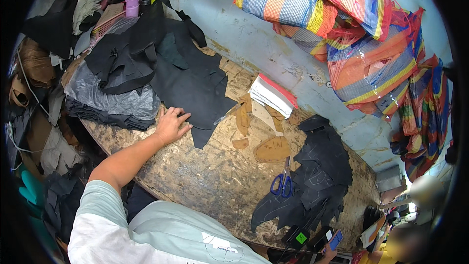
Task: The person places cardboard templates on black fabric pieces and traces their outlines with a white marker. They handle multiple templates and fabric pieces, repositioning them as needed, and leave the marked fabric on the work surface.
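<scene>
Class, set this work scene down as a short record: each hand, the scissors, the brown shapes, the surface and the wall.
Left hand: resting at the lower edge of a large black sheet
Right hand: apparently the one holding a phone, low in view
Scissors: blue-handled, at the left side of piled black pieces
Brown shapes: flat, near the blades
Surface: worn, stained tabletop
Wall: pale blue, striped mesh bags before it

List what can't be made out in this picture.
Head view:
- What lies directly under the left hand: hidden by palm and fingers.
- Forearm behind the hand holding a phone: cut off by lower edge; whose is unclear.
- Phone screen: too small.
- Person at lower right: blurred.
</scene>
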Tool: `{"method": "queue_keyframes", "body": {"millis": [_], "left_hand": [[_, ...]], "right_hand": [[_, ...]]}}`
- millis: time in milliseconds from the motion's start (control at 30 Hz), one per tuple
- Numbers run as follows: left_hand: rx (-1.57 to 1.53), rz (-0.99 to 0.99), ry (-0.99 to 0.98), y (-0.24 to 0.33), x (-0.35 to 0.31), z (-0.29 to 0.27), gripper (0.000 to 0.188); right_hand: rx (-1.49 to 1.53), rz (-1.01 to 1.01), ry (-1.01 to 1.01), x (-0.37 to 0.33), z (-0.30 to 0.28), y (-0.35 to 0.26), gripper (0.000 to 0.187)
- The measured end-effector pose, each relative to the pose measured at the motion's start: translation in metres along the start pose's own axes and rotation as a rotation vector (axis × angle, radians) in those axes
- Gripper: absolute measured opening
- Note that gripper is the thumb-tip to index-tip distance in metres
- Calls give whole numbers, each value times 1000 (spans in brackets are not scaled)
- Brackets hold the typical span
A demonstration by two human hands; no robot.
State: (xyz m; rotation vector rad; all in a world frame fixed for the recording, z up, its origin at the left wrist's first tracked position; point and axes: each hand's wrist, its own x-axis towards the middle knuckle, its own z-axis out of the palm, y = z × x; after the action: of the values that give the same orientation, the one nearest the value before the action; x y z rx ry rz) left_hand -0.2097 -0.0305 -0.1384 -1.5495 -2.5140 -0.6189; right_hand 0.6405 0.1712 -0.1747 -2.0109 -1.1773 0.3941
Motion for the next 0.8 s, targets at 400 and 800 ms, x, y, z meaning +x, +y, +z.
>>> {"method": "queue_keyframes", "body": {"millis": [400,800], "left_hand": [[-6,20,318,4,9,13,12],[-367,-67,145,133,-89,-22,6]], "right_hand": [[-71,3,-5,-12,19,-15,43],[-123,-35,9,-10,11,-11,47]]}}
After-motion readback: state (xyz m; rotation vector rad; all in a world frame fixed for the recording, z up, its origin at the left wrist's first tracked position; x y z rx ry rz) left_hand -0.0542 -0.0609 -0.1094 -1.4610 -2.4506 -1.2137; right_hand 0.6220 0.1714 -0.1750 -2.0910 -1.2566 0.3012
